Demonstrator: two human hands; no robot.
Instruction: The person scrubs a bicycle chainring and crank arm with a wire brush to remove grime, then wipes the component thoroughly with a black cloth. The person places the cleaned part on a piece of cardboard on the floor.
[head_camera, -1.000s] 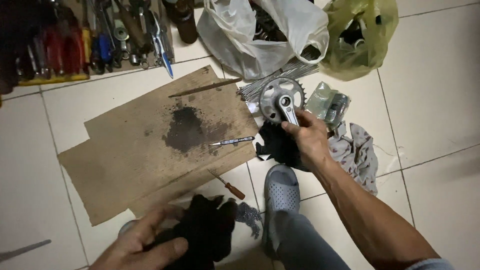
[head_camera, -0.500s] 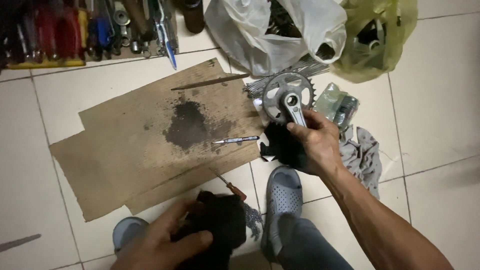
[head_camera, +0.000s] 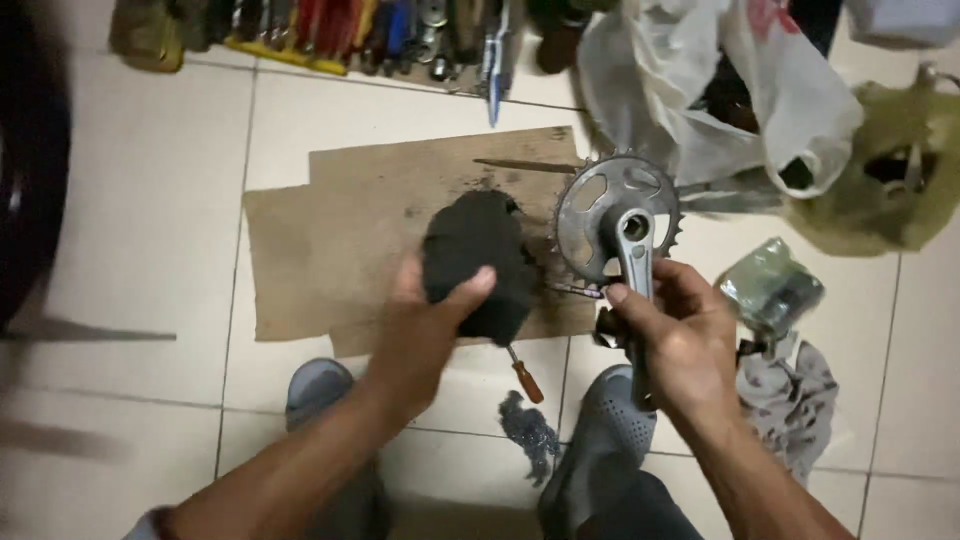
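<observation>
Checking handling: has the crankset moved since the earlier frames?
Yes. The crankset has been lifted off the tiles by the right hand, now beside the cardboard.

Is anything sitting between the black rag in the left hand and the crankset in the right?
Nothing visible: the black rag in the left hand sits just left of the crankset held by the right hand.

White plastic bag (head_camera: 740, 90) beside olive-green bag (head_camera: 890, 180), top right
</observation>
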